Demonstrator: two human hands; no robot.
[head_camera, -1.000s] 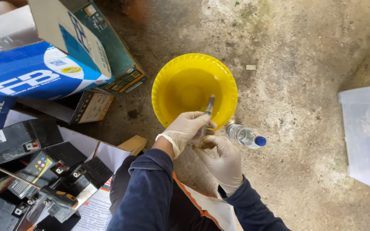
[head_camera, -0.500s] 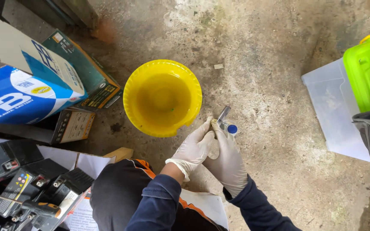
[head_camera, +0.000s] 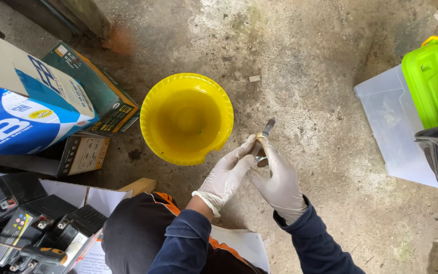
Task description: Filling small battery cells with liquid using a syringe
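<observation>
Head view: person crouched over a rough grey concrete floor (head_camera: 305, 61), both hands in white disposable gloves
Left hand (head_camera: 226, 175): grip clenched on the lower end of a slim grey metal-tipped tool (head_camera: 262, 138), fingertips pinching it
Right hand (head_camera: 279, 177): grip grasping the same tool from the other side, touching the left hand
Tool position: just right of the round yellow plastic basin (head_camera: 186, 119), tip pointing up and away, not over the basin
Change: a second ago the tip sat over the basin rim beside a small clear blue-capped bottle; now the hands are clear of the rim and the bottle is out of sight
Surroundings: blue and white cardboard box (head_camera: 21, 114), black batteries (head_camera: 24, 213), lime green plastic case (head_camera: 432, 81)
</observation>
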